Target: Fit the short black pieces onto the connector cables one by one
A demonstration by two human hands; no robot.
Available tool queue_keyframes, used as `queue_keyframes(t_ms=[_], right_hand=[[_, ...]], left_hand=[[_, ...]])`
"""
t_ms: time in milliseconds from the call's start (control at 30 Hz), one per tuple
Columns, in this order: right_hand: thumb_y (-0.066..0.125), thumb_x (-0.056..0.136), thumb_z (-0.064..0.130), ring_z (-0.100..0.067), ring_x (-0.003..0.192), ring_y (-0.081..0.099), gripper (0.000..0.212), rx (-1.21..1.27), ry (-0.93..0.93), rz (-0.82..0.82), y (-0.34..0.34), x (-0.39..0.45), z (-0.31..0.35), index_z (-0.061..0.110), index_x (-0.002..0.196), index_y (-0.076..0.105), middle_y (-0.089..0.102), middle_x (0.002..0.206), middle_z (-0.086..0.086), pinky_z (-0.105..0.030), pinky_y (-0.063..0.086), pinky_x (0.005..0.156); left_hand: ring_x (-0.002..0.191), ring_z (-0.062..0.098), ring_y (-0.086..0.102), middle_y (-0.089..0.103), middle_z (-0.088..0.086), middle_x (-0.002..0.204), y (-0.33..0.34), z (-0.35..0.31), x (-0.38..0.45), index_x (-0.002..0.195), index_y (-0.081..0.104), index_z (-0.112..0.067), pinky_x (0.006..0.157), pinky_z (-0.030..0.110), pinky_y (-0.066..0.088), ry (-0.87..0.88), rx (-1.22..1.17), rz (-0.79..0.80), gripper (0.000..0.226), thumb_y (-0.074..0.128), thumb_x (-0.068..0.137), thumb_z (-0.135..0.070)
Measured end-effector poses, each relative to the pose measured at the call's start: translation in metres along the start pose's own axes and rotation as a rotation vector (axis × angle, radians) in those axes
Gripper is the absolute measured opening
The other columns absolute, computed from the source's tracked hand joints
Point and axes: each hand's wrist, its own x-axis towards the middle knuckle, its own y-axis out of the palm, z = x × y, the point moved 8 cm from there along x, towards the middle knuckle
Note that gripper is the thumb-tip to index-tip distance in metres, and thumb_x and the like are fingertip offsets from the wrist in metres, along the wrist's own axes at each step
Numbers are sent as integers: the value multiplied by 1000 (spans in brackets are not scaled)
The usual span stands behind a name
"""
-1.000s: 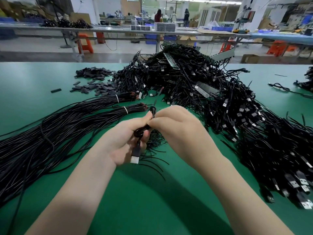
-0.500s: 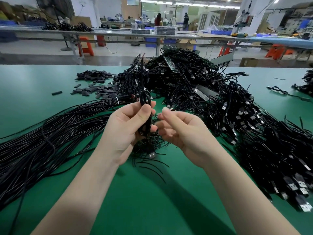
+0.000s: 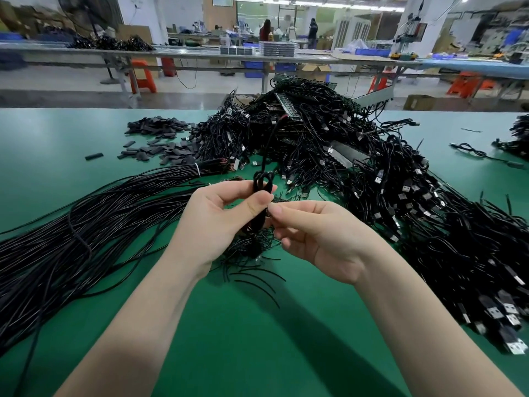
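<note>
left hand (image 3: 211,222) grips a folded black cable (image 3: 259,190) above the green desk (image 3: 257,339); right hand (image 3: 323,239) fingers (image 3: 282,212) curl at it, grasp unclear.

No readable text, labels or numbers anywhere; any markings in the blurred background are too small to read.

A green tabletop (image 3: 286,353) is carrying a heap of connector cables (image 3: 329,156), bundled black wires (image 3: 86,224) and short black pieces (image 3: 160,138).
</note>
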Motion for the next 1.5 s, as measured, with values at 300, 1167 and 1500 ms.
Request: queue_keyframes(t_ms=[300,1167,1500], right_hand=[[63,89,7,-6,56,57,12,25,-140,-22,5,0,5,7,77,67,66,70,-6,-16,50,55],[77,61,31,-2,63,58,11,-47,-195,-113,-3,0,7,22,68,76,65,66,9,-16,52,67],[73,82,8,-6,63,55,5,-347,-560,-268,-2,-9,26,12,80,71,65,69,7,-17,45,63]], left_hand=[[68,14,71,74,-1,87,-5,-6,-1,85,78,-35,66,23,55,44,112,-80,14,73,73,-39],[79,4,69,73,-6,88,-7,-18,-3,89,74,-26,73,19,54,153,238,-153,19,71,73,-36],[75,8,68,73,-5,83,-10,-8,1,83,78,-35,67,22,52,80,174,-125,8,75,75,-35]])
